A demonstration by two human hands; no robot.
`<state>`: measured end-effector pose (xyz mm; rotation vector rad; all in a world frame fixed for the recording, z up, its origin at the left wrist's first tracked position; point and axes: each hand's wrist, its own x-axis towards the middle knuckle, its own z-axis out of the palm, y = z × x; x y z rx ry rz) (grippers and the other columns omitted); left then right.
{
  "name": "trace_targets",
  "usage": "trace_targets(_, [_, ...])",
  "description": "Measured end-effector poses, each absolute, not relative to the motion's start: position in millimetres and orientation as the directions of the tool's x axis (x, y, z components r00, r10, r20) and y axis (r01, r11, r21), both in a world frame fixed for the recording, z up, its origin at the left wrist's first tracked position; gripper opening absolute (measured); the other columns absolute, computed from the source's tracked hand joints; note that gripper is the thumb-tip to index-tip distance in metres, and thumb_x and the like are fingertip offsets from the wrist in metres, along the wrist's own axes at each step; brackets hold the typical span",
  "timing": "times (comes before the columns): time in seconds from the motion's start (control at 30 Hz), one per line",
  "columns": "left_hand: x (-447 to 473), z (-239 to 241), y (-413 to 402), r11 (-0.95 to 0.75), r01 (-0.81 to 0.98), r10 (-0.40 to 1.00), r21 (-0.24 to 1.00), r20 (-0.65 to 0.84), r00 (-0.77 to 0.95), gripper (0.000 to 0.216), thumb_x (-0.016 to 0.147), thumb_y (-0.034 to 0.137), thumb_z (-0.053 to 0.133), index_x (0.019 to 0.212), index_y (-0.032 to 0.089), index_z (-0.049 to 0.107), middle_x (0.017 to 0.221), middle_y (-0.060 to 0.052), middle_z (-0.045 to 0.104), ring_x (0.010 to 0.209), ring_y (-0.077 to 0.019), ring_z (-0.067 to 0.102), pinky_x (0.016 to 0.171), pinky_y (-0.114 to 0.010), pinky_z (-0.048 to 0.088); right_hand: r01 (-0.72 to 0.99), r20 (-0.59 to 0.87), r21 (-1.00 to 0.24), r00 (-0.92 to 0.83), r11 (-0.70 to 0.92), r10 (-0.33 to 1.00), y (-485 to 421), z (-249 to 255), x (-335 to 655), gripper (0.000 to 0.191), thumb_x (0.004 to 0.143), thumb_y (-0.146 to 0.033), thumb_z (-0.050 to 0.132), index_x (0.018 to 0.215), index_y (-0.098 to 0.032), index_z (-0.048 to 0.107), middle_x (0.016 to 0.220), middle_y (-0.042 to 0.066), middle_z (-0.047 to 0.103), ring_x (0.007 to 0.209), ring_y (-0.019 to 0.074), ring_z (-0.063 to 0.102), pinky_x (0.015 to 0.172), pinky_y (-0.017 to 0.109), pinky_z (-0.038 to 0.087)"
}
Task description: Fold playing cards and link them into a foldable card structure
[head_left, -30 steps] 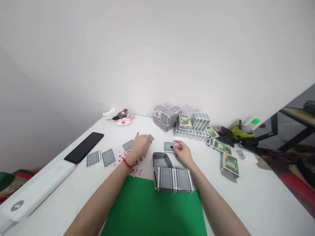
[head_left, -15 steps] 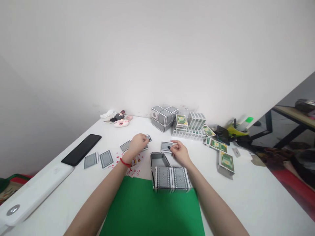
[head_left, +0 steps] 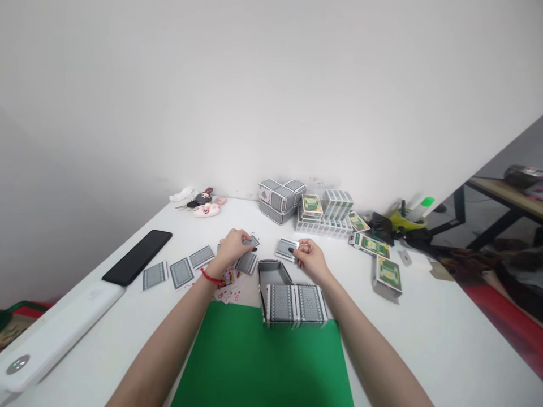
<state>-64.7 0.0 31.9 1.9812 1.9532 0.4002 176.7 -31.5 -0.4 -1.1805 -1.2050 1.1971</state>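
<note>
My left hand [head_left: 235, 245] is closed with its fingertips on a grey-backed playing card [head_left: 251, 241]. Another grey-backed card [head_left: 246, 263] lies just below that hand, and face-up red cards [head_left: 228, 294] are partly hidden under my wrist. Between the fingers of my right hand [head_left: 310, 257] is a grey-backed playing card [head_left: 285, 249], back upward. In front of that hand stands an open box built of cards [head_left: 275, 275], its near wall showing two card backs.
Three face-down cards [head_left: 181, 273] lie in a row at the left, beside a black phone [head_left: 138, 257] and a white device [head_left: 63, 333]. Card-built blocks [head_left: 278, 199] and green card packs [head_left: 324, 225] stand near the wall. A green mat [head_left: 263, 359] lies in front.
My left hand has shifted slightly left, and more of the card at its fingertips shows. The card in my right hand has turned a little. The view has moved slightly.
</note>
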Motion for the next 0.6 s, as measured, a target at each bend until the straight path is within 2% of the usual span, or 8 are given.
trace_targets(0.1, [-64.8,31.0,0.3,0.005,0.93,1.0,0.366,0.024,-0.015,0.05,0.062,0.042,0.064,0.107,0.021,0.057,0.111,-0.011,0.056,0.099,-0.0262,0.052,0.076,-0.031,0.039,-0.062,0.013,-0.998,0.004,0.013,1.0,-31.2,0.7,179.0,0.039,0.057,-0.038,0.07,0.082,-0.019,0.048,0.047,-0.011,0.049,0.032,0.0055,0.041,0.033,0.017,0.033])
trace_targets(0.23, [-64.8,33.1,0.9,0.042,0.945,0.999,0.325,-0.026,-0.035,0.055,0.06,0.049,0.064,0.107,0.021,0.057,0.109,-0.012,0.058,0.102,-0.0311,0.05,0.075,-0.034,0.038,-0.099,0.019,-0.995,-0.069,0.012,0.997,-32.1,4.0,181.8,0.044,0.056,-0.034,0.071,0.094,-0.017,0.055,0.053,-0.009,0.052,0.035,0.0051,0.043,0.034,0.018,0.036])
trace_targets(0.37, [-65.1,34.3,0.2,0.045,0.928,0.998,0.37,-0.067,-0.022,0.055,0.059,0.049,0.065,0.104,0.02,0.055,0.102,-0.009,0.062,0.099,-0.0288,0.053,0.072,-0.031,0.038,-0.102,0.017,-0.995,-0.106,0.006,0.994,-33.2,6.2,182.5,0.045,0.057,-0.032,0.07,0.098,-0.016,0.06,0.058,-0.007,0.053,0.037,0.0043,0.042,0.036,0.019,0.036])
trace_targets(0.47, [-64.6,34.0,-1.0,0.043,0.92,0.999,0.389,-0.034,-0.032,0.053,0.058,0.046,0.066,0.102,0.019,0.053,0.103,-0.009,0.06,0.098,-0.0271,0.054,0.072,-0.03,0.038,-0.099,0.006,-0.995,-0.088,-0.002,0.996,-32.9,6.3,182.6,0.049,0.057,-0.034,0.071,0.101,-0.016,0.061,0.061,-0.007,0.053,0.038,0.0036,0.04,0.036,0.019,0.032])
trace_targets(0.53, [-63.8,34.3,-1.8,0.022,0.919,1.0,0.393,0.01,-0.028,0.051,0.058,0.043,0.067,0.101,0.019,0.052,0.107,-0.009,0.056,0.098,-0.0262,0.053,0.072,-0.031,0.038,-0.125,-0.011,-0.992,-0.05,-0.017,0.999,-32.3,7.0,182.8,0.047,0.055,-0.034,0.072,0.098,-0.016,0.061,0.059,-0.007,0.054,0.037,0.0029,0.036,0.035,0.018,0.028])
trace_targets(0.6, [-62.6,35.4,-2.8,-0.017,0.915,0.999,0.402,0.038,0.001,0.047,0.059,0.04,0.067,0.1,0.02,0.052,0.107,-0.008,0.055,0.097,-0.025,0.053,0.073,-0.031,0.038,-0.19,-0.019,-0.982,-0.006,-0.02,1.0,-31.8,10.3,182.6,0.04,0.055,-0.034,0.073,0.089,-0.017,0.062,0.059,-0.006,0.055,0.039,0.0035,0.037,0.038,0.018,0.028])
